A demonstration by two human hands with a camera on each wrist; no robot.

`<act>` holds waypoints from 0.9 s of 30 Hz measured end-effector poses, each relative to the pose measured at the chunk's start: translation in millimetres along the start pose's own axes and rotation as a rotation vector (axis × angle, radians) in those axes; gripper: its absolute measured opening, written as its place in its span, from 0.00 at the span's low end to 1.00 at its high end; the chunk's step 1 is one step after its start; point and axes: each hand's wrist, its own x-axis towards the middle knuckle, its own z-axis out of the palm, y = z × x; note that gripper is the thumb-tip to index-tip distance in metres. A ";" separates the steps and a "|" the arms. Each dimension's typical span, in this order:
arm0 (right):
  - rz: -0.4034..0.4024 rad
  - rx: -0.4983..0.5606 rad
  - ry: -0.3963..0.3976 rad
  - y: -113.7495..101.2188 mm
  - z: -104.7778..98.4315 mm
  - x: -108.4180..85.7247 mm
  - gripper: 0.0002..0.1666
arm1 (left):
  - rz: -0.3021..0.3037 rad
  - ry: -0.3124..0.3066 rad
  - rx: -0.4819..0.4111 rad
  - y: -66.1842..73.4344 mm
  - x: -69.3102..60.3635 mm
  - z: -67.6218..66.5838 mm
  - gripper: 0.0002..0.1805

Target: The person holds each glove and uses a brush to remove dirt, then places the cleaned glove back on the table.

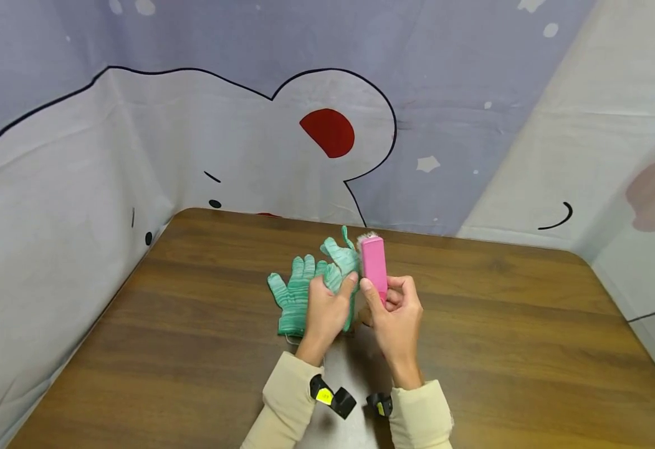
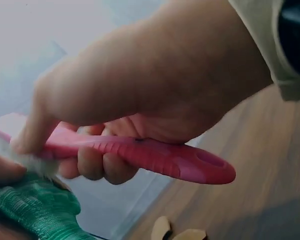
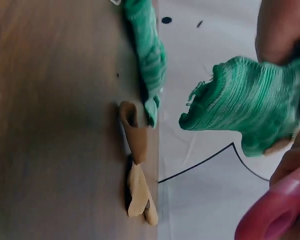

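Note:
My left hand (image 1: 329, 305) grips a green striped knitted glove (image 1: 343, 262), its thumb across the fabric. My right hand (image 1: 397, 312) holds a pink brush (image 1: 374, 262) upright beside that glove. In the left wrist view, the fingers wrap the ribbed brush handle (image 2: 155, 155), and the pale bristles (image 2: 40, 165) lie close against the glove (image 2: 37, 202); contact is hard to make out. A frayed cuff edge shows on the held glove (image 3: 240, 95) in the right wrist view. The matching glove (image 1: 292, 305) lies on the table to the left, partly behind my left hand.
A tan and brown object (image 3: 135, 140) of unclear kind lies on the wooden table (image 1: 501, 349), mostly behind my hands in the head view. A printed cloth (image 1: 220, 137) hangs along the table's back and sides.

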 end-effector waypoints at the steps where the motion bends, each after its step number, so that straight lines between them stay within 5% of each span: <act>1: -0.031 -0.042 -0.002 0.0 1.4 -1.0 0.21 | 0.009 0.002 0.006 1.0 -0.6 0.2 0.08; 7: -0.173 -0.356 0.074 5.7 4.3 -3.5 0.22 | 0.065 0.079 -0.036 1.6 -2.5 1.7 0.15; 15: -0.043 -0.412 0.142 13.6 -2.1 1.0 0.23 | 0.049 0.088 -0.072 3.1 -3.8 4.1 0.13; 19: 0.059 -0.308 0.168 12.6 -7.2 5.4 0.23 | 0.044 0.116 -0.069 3.5 -3.7 5.8 0.14; 27: 0.216 0.086 0.087 -5.3 -5.3 3.9 0.23 | 0.013 0.132 -0.109 -25.1 7.1 4.3 0.18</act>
